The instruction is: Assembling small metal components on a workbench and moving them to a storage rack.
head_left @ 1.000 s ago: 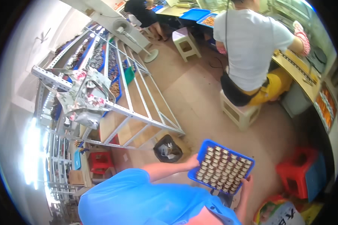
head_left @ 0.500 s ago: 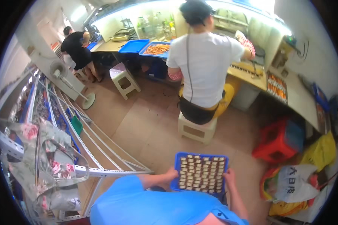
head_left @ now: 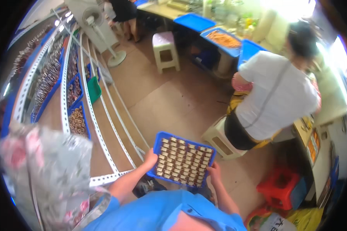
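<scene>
A blue tray (head_left: 156, 139) is held level in front of me, gripped at both sides. My left hand (head_left: 150, 158) wraps round its left edge, and my right hand (head_left: 214, 171) closes on its right edge. Rows of small blocks (head_left: 183, 159), cream and dark brown, fill the tray; what they are I cannot make out. The undersides of both hands' grips are hidden by the tray.
To my left stands a white metal rack (head_left: 86, 111) with trays of small parts (head_left: 77, 121). A floral bag (head_left: 46, 165) hangs close by. Ahead, a person (head_left: 272, 92) sits on a stool (head_left: 219, 138) at a workbench. A fan (head_left: 115, 57), another stool (head_left: 165, 50) and a red stool (head_left: 280, 184) stand around.
My view has turned left, so the rack shows more fully and the seated person appears farther right. The tray, still in both hands, now looks tilted and higher in view.
</scene>
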`<state>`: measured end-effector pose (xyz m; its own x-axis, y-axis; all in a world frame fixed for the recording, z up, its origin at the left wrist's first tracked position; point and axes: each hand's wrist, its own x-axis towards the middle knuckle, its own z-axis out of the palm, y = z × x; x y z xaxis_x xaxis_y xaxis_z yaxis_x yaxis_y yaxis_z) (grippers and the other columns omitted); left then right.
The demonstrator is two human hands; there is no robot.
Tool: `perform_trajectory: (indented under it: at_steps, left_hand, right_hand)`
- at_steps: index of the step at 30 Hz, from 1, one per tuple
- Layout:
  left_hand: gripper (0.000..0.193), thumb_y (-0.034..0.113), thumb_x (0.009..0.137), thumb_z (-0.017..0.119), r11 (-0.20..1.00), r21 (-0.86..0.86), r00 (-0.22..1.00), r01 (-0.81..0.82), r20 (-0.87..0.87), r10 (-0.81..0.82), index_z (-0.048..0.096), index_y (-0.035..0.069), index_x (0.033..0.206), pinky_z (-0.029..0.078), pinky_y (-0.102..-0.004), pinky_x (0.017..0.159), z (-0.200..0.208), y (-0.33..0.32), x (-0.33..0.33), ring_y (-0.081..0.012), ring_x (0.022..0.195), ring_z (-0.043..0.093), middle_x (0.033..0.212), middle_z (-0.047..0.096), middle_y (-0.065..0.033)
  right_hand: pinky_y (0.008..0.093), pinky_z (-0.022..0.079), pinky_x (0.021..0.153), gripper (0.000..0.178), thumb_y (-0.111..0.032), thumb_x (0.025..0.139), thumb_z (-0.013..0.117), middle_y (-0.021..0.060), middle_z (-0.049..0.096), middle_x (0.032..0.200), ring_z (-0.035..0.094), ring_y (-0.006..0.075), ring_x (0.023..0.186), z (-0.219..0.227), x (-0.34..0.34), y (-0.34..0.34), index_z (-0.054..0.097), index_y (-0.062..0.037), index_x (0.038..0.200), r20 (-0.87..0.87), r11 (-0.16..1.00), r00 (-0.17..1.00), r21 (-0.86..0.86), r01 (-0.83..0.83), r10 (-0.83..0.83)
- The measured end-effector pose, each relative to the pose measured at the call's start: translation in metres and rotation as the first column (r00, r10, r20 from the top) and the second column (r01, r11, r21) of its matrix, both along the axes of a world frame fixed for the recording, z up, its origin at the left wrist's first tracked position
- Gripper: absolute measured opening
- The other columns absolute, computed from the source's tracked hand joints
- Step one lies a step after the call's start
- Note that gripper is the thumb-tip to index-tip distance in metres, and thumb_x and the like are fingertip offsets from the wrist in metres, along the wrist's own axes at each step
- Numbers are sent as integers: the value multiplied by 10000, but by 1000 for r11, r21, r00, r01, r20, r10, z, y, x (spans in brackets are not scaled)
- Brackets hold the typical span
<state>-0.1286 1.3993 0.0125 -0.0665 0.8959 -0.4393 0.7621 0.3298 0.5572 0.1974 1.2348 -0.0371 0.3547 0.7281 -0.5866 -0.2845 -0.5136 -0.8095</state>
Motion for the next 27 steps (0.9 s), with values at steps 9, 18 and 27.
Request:
perform_trajectory:
  at_steps: [9,18,27]
  left_hand:
    - [485,-177,708,462,845,-234,759,-481,372,535,619,-15,1137,498,-357,874,-27,4,-44,-227,976,634,1042,673,-87]
    - [422,-36,732,431,906,-167,761,-389,496,418,653,-37,1090,500,-416,819,-61,50,-41,-275,875,643,931,694,-140]
    - [302,43,735,525,866,-92,674,-491,590,445,700,-29,971,502,-459,769,-114,28,-63,-333,833,673,894,707,-193]
  right_hand:
    - [338,419,619,204,-54,697,680,41,500,693,489,160,673,-17,-2,184,487,-35,759,199,915,895,-15,-403,398]
    - [353,435,628,203,-53,658,674,70,527,697,504,202,670,20,27,212,509,-31,773,281,858,834,66,-510,475]
    - [351,447,572,186,7,668,635,63,548,745,551,212,661,92,9,199,511,-42,798,81,857,868,135,-497,490]
